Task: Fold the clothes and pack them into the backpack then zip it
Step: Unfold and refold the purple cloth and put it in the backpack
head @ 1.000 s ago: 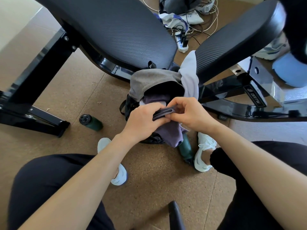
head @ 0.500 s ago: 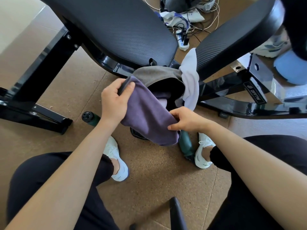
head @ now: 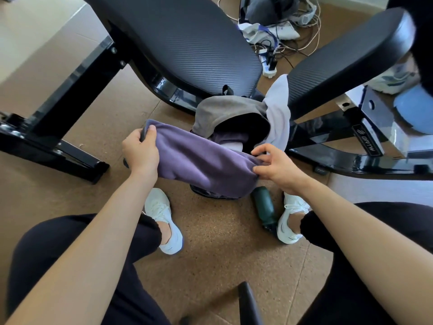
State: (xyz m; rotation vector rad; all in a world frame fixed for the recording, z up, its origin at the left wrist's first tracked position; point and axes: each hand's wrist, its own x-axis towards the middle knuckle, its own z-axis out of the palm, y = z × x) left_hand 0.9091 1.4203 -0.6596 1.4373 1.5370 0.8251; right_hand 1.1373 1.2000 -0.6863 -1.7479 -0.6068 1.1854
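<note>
A purple garment (head: 201,160) is stretched between my hands above the floor. My left hand (head: 140,151) grips its dark waistband end at the left, thumb on top. My right hand (head: 271,164) pinches its right end with thumb and fingers. Behind it stands the dark backpack (head: 248,127), open, with a grey garment (head: 225,111) draped over its top and a pale lilac garment (head: 278,113) hanging at its right side. More purple and pale cloth shows inside the opening. The backpack's lower part is hidden by the purple garment.
A black padded weight bench (head: 187,43) and its frame (head: 58,109) stand right behind the backpack. A dark green bottle (head: 264,207) lies by my right shoe (head: 289,221). My left shoe (head: 164,219) is below the garment. Cables and a power strip (head: 269,64) lie beyond.
My left hand has pulled the garment's waistband end out to the left, away from the backpack. The garment went from bunched at the opening to stretched wide between both hands.
</note>
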